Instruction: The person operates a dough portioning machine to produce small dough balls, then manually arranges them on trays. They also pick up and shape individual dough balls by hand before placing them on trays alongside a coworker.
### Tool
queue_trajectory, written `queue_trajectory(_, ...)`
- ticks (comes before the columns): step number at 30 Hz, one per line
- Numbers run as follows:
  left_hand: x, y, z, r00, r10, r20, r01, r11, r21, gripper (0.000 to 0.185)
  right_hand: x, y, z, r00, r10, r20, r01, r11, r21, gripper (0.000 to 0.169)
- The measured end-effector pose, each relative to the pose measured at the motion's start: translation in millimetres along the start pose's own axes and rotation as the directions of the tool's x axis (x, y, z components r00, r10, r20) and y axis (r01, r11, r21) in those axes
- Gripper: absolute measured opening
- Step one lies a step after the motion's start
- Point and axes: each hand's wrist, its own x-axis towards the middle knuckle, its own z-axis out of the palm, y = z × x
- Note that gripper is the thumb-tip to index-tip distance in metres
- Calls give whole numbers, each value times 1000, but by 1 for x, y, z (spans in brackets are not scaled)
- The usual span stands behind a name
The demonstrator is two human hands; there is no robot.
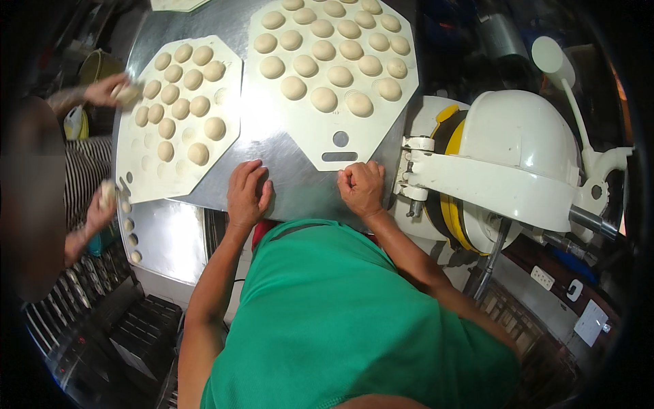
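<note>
My left hand [248, 191] rests on the steel tabletop [294, 197], fingers loosely bent, thumb apart, with nothing in it. Curled into a loose fist, my right hand [363, 186] lies at the handle end of a white plastic dough-divider plate [311, 130]; whether it touches the plate is hard to tell. Several round dough balls [340, 76] sit in rows on this plate, which has a round hole and a slot. To the left, a second white plate [186, 179] bears more dough balls [197, 153] and some bare ring marks.
A co-worker's hands [104, 91] hold dough at the left plate's edge. Small dough pieces [130, 225] line the lower steel surface [168, 235]. A white dough divider machine [516, 133] with a lever stands close on my right. Another plate [179, 4] shows at the top.
</note>
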Motion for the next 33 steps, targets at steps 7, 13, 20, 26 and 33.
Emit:
queue_trajectory(7, 5, -2, -1, 999, 24, 46, -26, 998, 52, 32, 10, -3, -5, 998, 61, -14, -59, 989, 133, 14)
queue_trajectory(13, 9, -6, 3, 998, 41, 48, -44, 997, 59, 32, 76, 8, -28, 947, 318, -38, -268, 850, 454, 9)
queue_trajectory(20, 6, -1, -2, 999, 37, 30, -38, 999, 28, 31, 194, 76, -17, 778, 397, -487, -421, 905, 65, 36)
queue_trajectory(26, 1, -4, -1, 999, 42, -8, -42, 999, 28, 32, 225, 115, -21, 726, 687, 2, -665, 702, 254, 51)
queue_trajectory(33, -6, -16, -4, 996, 76, -42, -76, 997, -5, 59, 196, 23, -22, 912, 410, -30, -355, 822, 445, 37)
